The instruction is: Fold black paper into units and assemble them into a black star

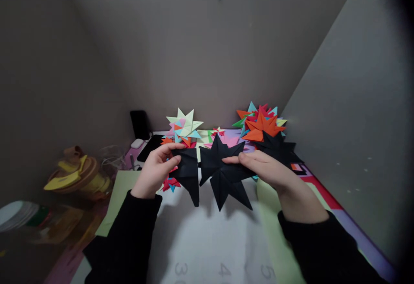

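Observation:
My left hand [158, 167] pinches a folded black paper piece [189, 169] by its left side, thumb in front. A narrow gap shows between its straight right edge and the black paper star [220, 171], though they may meet near the middle. Several points of that star fan out upward and downward. My right hand [263, 165] grips the star at its right side, the index finger and thumb lying across the front. Fingers behind both papers are hidden. Both are held up above the white sheet [200, 232].
Colourful paper stars pile up at the back right, with an orange star [261, 124] and another black star [278, 148]. A pale green star [184, 122] stands back left near a dark phone [139, 122] and white earbud case [137, 143]. Tubs and a yellow-brown container [79, 176] sit left.

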Demonstrator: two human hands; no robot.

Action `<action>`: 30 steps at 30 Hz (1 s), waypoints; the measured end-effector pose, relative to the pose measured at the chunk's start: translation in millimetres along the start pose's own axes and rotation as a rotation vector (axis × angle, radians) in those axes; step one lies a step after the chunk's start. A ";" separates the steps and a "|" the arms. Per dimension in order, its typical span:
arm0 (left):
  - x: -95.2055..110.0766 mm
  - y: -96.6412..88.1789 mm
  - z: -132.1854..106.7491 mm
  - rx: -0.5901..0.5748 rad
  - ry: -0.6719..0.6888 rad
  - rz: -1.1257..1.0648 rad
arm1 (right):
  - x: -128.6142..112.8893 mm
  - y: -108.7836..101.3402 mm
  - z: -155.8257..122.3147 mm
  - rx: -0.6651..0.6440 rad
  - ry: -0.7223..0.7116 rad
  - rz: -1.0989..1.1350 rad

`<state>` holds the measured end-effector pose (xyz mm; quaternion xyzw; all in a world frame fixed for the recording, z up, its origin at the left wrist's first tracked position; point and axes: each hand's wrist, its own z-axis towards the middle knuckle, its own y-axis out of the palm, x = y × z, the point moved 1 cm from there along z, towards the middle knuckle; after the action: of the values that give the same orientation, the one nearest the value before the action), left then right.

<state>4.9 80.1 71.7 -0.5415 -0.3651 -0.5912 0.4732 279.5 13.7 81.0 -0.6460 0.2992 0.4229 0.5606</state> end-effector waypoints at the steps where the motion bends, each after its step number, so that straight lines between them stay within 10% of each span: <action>1: -1.1 0.3 -0.1 -0.002 -0.019 -0.017 | 0.0 -0.7 0.1 0.009 -0.004 -0.002; 9: 4.0 7.9 -4.7 0.092 -0.032 0.052 | -0.9 6.9 8.6 0.074 -0.057 -0.044; 30: 24.5 42.1 -26.1 -0.198 0.345 0.457 | -14.3 48.9 7.8 0.018 -0.247 -0.112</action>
<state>38.3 39.4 88.6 -0.5448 -0.0884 -0.5853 0.5940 229.2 10.7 70.5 -0.5998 0.1950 0.4646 0.6216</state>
